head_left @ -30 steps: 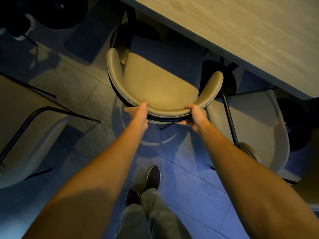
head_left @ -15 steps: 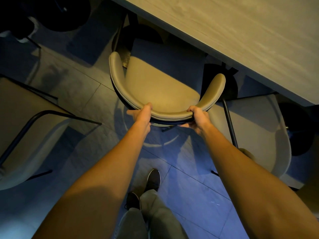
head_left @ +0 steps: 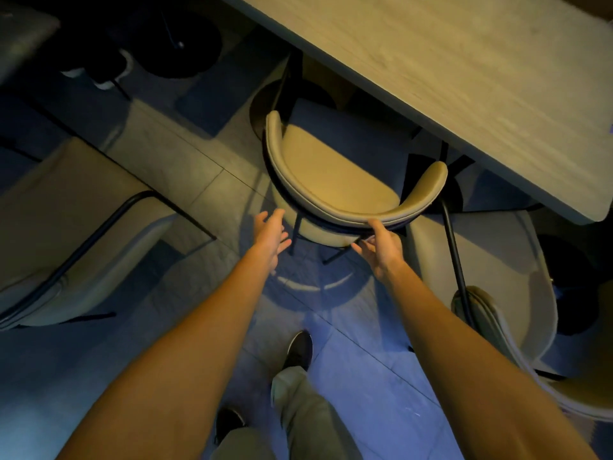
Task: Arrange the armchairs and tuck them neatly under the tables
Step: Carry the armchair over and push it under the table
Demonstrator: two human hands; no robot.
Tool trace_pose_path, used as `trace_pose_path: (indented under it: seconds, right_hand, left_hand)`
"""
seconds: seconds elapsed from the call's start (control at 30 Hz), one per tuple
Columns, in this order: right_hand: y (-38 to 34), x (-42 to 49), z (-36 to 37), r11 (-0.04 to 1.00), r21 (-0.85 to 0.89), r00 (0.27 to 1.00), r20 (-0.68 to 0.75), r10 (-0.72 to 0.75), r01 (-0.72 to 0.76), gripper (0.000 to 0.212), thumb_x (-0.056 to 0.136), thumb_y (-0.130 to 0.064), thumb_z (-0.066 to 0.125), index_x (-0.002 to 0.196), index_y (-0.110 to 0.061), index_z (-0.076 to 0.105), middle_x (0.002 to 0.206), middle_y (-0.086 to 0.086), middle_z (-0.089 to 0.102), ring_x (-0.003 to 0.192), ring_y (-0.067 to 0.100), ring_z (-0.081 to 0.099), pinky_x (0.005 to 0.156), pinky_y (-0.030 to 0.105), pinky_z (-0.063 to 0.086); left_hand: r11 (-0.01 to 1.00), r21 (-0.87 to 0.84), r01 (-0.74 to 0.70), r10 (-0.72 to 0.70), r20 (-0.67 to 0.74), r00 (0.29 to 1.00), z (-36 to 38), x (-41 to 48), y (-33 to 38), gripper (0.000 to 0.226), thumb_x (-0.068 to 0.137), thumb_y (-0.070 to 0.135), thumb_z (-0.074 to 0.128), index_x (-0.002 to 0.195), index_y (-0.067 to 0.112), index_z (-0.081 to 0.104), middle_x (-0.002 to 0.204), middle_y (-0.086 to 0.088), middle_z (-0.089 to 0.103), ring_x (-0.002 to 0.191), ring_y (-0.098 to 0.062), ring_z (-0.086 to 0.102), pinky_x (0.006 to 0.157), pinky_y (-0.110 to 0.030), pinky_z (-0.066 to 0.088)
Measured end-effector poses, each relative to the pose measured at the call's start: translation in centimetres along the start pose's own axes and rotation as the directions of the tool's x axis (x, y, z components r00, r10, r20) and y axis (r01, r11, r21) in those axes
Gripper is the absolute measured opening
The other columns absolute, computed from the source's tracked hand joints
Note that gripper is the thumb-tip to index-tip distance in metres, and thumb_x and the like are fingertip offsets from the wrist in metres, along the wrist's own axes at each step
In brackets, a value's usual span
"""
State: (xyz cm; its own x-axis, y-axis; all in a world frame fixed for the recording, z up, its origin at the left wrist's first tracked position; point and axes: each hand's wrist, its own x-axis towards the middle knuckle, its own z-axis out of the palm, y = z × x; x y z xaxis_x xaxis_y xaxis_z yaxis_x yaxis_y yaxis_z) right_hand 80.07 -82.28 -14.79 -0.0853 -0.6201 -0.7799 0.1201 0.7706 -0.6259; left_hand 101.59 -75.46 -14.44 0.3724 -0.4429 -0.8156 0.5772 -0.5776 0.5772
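A beige armchair (head_left: 331,180) with a curved backrest stands in front of me, its front part in the shadow under the edge of the light wooden table (head_left: 464,78). My left hand (head_left: 270,239) hovers just left of the backrest, off the chair, fingers apart. My right hand (head_left: 381,244) is at the rear of the backrest. Its thumb rests on the top edge and its fingers are spread loosely below, not closed around it.
A second armchair (head_left: 66,227) stands on the left and a third (head_left: 497,267) close on the right, its black frame beside my right arm. Dark round table bases (head_left: 185,44) sit on the tiled floor. My feet (head_left: 298,350) are behind the chair.
Both hands gripped the backrest before. The left hand has let go and pulled away, and the right hand has loosened its grip. The chair sits slightly further towards the table.
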Motion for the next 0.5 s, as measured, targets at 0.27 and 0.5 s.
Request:
trace_pose_path:
  seconds: [0.27, 0.5]
  right_hand:
    - [5.1, -12.7, 8.1, 0.970, -0.244, 0.978, 0.195, 0.069, -0.020, 0.023, 0.107, -0.023, 0.056, 0.126, -0.011, 0.051, 0.139, 0.018, 0.046, 0.122, 0.038, 0.062, 0.083, 0.043, 0.059]
    - [12.6, -24.3, 16.1, 0.954, -0.282, 0.939, 0.345, -0.003, 0.106, 0.048, 0.109, -0.025, 0.052, 0.152, -0.008, 0.039, 0.143, 0.019, 0.043, 0.109, 0.034, 0.064, 0.085, 0.045, 0.058]
  left_hand:
    - [0.987, -0.107, -0.118, 0.110, -0.084, 0.990, -15.1, -7.7, 1.2, 0.023, 0.106, 0.028, 0.044, 0.123, 0.016, 0.052, 0.118, -0.016, 0.053, 0.105, -0.029, 0.056, 0.099, -0.045, 0.050]
    - [0.954, -0.230, -0.192, 0.173, -0.097, 0.980, -32.3, -14.9, -0.1, 0.022, 0.107, 0.033, 0.040, 0.118, 0.018, 0.052, 0.100, -0.013, 0.056, 0.095, -0.029, 0.059, 0.081, -0.040, 0.054]
